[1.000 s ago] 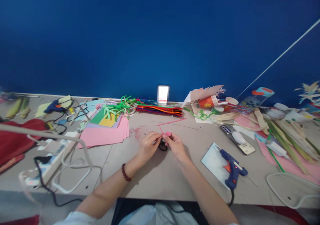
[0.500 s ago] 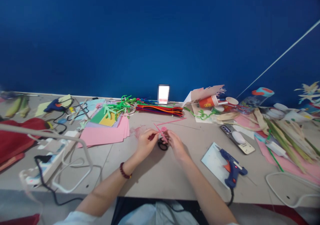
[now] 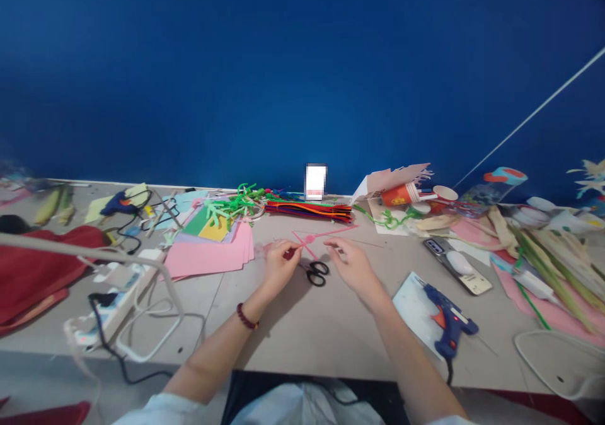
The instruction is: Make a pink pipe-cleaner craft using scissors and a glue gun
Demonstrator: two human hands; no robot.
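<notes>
Pipe cleaner (image 3: 302,242) pinched in left hand (image 3: 282,266); right hand (image 3: 352,267) near scissors (image 3: 316,273).

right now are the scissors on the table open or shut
They seem shut: the scissors lie on the table with their black loops close together, but the blades are too thin and blurred to be sure.

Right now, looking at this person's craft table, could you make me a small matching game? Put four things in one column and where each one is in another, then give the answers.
Things:
1. Pink pipe cleaner
2. Scissors
3. Glue gun
4. Bead bracelet

Places:
A. On a pale card
B. On the left wrist
C. Pinched in the left hand
D. On the table, between the left hand and the right hand

Pairs: 1-C, 2-D, 3-A, 4-B
</notes>
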